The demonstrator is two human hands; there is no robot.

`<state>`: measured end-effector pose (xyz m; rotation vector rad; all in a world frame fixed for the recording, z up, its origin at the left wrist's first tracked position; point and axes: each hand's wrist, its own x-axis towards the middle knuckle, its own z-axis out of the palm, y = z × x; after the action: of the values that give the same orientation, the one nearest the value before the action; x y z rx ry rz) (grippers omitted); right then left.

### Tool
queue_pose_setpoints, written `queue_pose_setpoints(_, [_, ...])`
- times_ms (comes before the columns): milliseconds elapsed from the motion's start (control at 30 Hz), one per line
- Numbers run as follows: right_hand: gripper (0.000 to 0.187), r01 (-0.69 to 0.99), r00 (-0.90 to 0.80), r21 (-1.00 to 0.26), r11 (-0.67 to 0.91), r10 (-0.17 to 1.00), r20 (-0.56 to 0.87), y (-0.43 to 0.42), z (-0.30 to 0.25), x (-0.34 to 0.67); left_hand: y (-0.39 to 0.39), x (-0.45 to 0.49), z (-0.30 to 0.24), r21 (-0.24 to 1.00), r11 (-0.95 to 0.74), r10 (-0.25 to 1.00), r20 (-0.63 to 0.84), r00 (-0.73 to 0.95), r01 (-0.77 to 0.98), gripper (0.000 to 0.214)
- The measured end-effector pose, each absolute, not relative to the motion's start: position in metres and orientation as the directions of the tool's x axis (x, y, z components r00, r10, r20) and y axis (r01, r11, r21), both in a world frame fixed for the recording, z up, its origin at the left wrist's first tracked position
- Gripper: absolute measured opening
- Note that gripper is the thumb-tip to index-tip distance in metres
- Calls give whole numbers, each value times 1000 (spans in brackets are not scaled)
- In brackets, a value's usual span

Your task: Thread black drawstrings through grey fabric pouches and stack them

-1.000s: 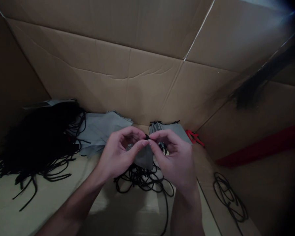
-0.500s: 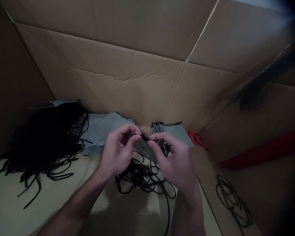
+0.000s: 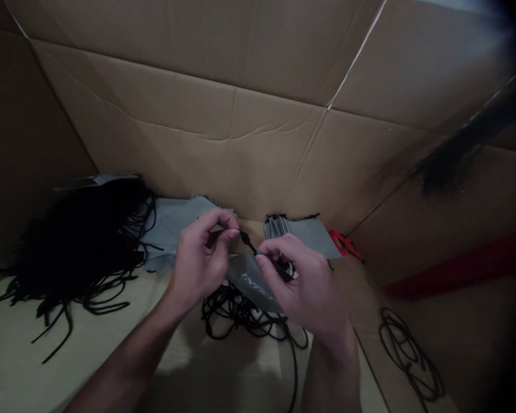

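Note:
My left hand (image 3: 200,258) pinches a thin black cord (image 3: 248,241) between thumb and forefinger. My right hand (image 3: 303,284) holds a grey fabric pouch (image 3: 253,284) with pale printed lettering, and its fingers cover the pouch's far end. The cord runs from my left fingertips down towards my right hand, where the fingers hide where it ends. A loose tangle of black cord (image 3: 236,310) lies below my hands.
Tall cardboard walls (image 3: 223,149) surround a pale cardboard surface (image 3: 38,327). A large heap of black cords (image 3: 81,241) lies at left, beside stacked grey pouches (image 3: 176,229). More pouches (image 3: 296,232), a red-handled tool (image 3: 345,244) and a cord coil (image 3: 408,355) lie at right.
My hands have moved apart, and the left has drawn the black cord out to the left. The grey pouch now shows its printed face more fully and sits lower.

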<state>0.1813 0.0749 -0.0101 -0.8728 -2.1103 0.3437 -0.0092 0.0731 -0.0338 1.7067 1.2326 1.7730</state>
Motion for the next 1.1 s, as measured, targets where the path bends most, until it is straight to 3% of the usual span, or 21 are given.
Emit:
queue_pose_setpoints(133, [13,599,-169,-502,624,711,682,77,-16,170,64,7,-36,869,-452,810,495,-315,203,5])
queue_pose_setpoints(233, [12,626,-64,-520,581,703,708,77,-21,161,56,20,-39,909,-371,897,404,-181,192,19])
queue_pose_setpoints(367, [9,527,-93,-611,591,755,649,75,-22,157,54,28,-45,881,-421,879,455,-141,216,31])
queue_pose_setpoints(500, [16,353,-242,-714,605,796,555,72,-20,164,63,22,-48,846,-468,843,514,-157,254,23])
queue_pose_setpoints(600, [13,234,-242,-779,582,811,533,70,-17,175,65,12,-42,812,-510,831,551,-83,283,20])
queue_pose_setpoints(733, [16,293,-139,-713,637,767,627,71,-12,185,62,2,-32,751,-588,802,590,93,300,20])
queue_pose_setpoints(867, [11,234,-185,-693,682,731,657,74,-13,187,58,0,-28,711,-633,774,591,228,307,25])
queue_pose_setpoints(1100, [11,152,-154,-728,668,744,650,74,-15,188,57,0,-31,736,-609,789,600,132,295,6])
